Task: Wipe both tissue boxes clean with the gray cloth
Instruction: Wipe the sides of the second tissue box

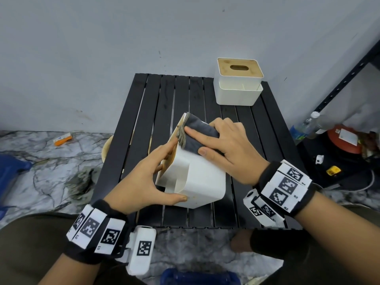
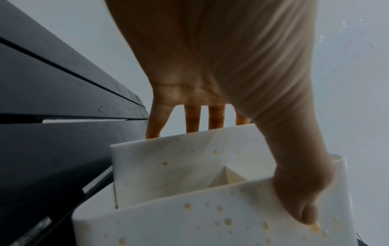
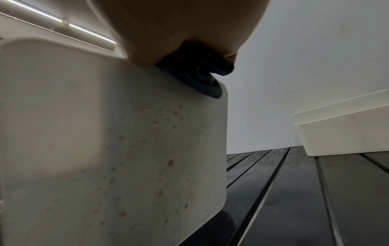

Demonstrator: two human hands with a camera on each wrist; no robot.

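Note:
A white tissue box (image 1: 203, 182) with a wooden lid lies tipped on its side in the middle of the black slatted table (image 1: 144, 112). My left hand (image 1: 170, 171) grips its left end, with the fingers on the lid side and the thumb (image 2: 303, 208) on the near white face. Yellowish spots dot the tipped box (image 2: 179, 166) (image 3: 105, 149). With flat, straight fingers my right hand (image 1: 205, 138) presses the folded gray cloth (image 1: 197, 130) (image 3: 202, 73) onto the upturned side. The second tissue box (image 1: 238, 85) (image 3: 347, 133) stands upright at the table's back right.
A grey wall runs right behind the table. At the right are a black metal shelf frame (image 1: 339, 83), a plastic bottle (image 1: 308, 124) and a red object (image 1: 345, 140). On the marble floor at the left lie an orange item (image 1: 62, 138) and something blue (image 1: 12, 171).

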